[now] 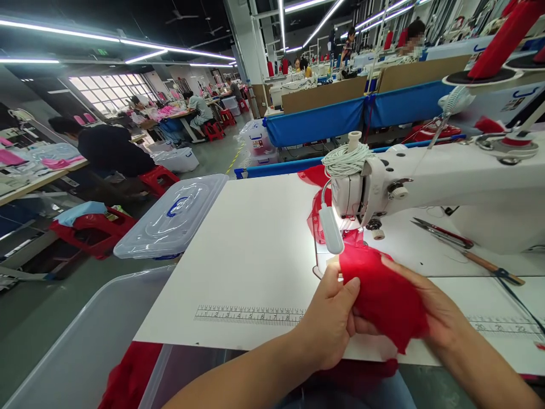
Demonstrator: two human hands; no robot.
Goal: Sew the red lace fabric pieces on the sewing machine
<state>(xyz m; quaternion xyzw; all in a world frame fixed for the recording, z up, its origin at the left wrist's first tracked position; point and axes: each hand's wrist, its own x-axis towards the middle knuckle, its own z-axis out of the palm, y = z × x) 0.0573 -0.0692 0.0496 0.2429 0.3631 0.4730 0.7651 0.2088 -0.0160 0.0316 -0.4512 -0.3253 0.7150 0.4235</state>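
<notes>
Bare forearms (251, 372) reach in from below; the left hand (330, 326) pinches red cloth (385, 295) between thumb and fingers, the right hand (443, 318) gripping its other side. Just beyond both hands stands a sewing machine (426, 176); a wooden-handled tool (489, 264) lies right of them, a clear bin (76, 346) well left.

The single camera, worn on my head, faces forward and down: my hands (331, 321) and the tabletop (251, 244) lie near, the workshop floor (218, 152) farther off.
</notes>
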